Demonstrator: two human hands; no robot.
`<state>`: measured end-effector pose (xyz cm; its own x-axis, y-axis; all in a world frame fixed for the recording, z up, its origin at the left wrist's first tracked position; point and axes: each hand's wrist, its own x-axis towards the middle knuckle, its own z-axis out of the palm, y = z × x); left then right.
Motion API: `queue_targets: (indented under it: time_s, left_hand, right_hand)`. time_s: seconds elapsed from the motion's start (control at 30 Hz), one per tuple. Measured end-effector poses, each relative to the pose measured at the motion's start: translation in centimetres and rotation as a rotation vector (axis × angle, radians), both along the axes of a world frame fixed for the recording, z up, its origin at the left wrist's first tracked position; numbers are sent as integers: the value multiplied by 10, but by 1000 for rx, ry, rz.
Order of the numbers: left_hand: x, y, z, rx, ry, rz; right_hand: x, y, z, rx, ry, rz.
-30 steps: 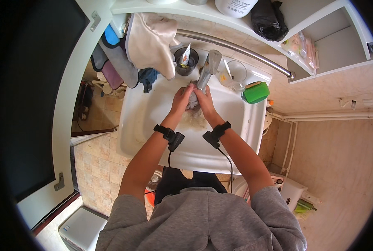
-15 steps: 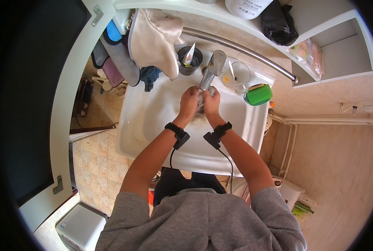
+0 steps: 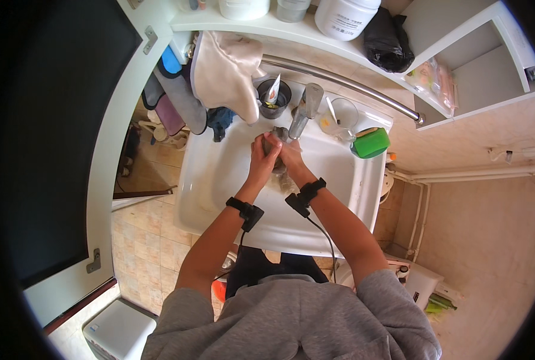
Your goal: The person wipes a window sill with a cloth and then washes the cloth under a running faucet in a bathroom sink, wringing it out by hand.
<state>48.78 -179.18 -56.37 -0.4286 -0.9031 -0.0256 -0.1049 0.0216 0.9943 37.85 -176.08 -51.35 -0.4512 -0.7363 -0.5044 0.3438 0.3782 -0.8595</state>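
Observation:
Just left of the tap (image 3: 306, 111), over the white washbasin (image 3: 333, 216), my two hands are pressed together around a bunched, wet-looking grey cloth (image 3: 281, 133). My left hand (image 3: 264, 157) closes on the cloth's left side, its fingers bent over the top. From the right, my right hand (image 3: 289, 157) grips the same cloth, partly covered by the left fingers. Part of the cloth pokes out above the fingers; the rest is hidden in my palms. Water shows in the basin below my wrists. Each wrist wears a black strap with a cabled device.
Behind the basin's left side stands a dark cup (image 3: 273, 99) holding a tube. Right of the tap are a clear mug (image 3: 339, 117) and a green sponge (image 3: 370, 143). Cloths (image 3: 225, 72) hang from a metal rail (image 3: 339, 84), beneath a white shelf (image 3: 231, 25). An open cabinet door (image 3: 108, 150) stands left.
Both hands have shifted left from beneath the tap spout and drawn together, squeezing the grey cloth. The view has tilted, bringing more of the shelf's bottles into sight.

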Motion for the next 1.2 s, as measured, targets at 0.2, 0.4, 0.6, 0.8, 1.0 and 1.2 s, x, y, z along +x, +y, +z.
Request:
queue_targets:
  time_s: [0.2, 0.4, 0.6, 0.8, 1.0, 1.2]
  left_hand:
    - [-25, -1, 7, -56, -24, 39]
    - [-29, -30, -20, 148, 3, -11]
    - [-29, -9, 40, 746, 131, 41]
    - [-17, 8, 39, 549, 168, -387]
    - [-14, -3, 23, 371, 39, -275]
    - [-24, -10, 24, 542, 18, -34]
  right_hand:
    - [-17, -4, -31, -49, 189, -163]
    - [-29, 18, -24, -186, -237, -4]
    - [-37, 72, -12, -313, -415, 41]
    - [-45, 83, -30, -284, -507, -66]
    - [-32, 74, -27, -399, -604, -97]
    - [-42, 65, -21, -381, -651, -87]
